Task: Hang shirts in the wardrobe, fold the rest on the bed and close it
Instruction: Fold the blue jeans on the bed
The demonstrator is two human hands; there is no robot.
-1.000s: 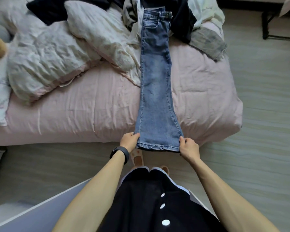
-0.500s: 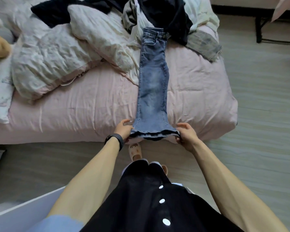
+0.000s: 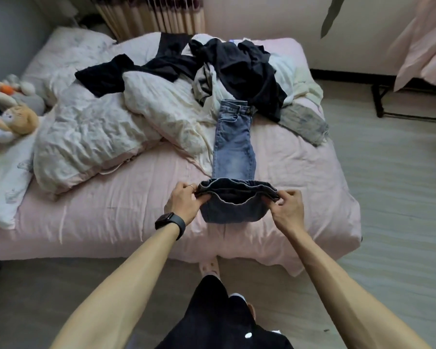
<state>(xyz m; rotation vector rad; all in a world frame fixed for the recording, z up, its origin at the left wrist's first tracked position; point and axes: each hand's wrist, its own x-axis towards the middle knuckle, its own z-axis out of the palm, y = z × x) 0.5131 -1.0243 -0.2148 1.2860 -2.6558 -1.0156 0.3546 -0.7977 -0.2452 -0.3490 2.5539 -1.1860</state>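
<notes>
Jeans (image 3: 233, 147): lying lengthwise on the near right part of the bed (image 3: 111, 215), with the waistband at the far end touching the clothes pile (image 3: 239, 66). The leg ends are being raised off the sheet at the near end.
Left hand (image 3: 186, 202): pinching the left corner of the hems, with fingers and thumb closing on the denim.
Right hand (image 3: 286, 205): pinching the right corner of the hems in the same way, level with the left.
Step in hand: judging by the lifted hems, the person is carrying the legs toward the waistband for a first fold.
Doing it well: both hands should be travelling together, so the hems are landing square on the waistband and the side seams are lining up. The fold line should be staying flat on the sheet, not dragging.
Risk: the waistband is sitting against the pile and the duvet (image 3: 98, 127), so the far end could be bunching or catching loose cloth.
Around: a grey garment (image 3: 302, 122) is lying right of the jeans, and plush toys (image 3: 13, 119) are sitting at the far left.
Task progress: seemingly early, since the pile is waiting unfolded.
</notes>
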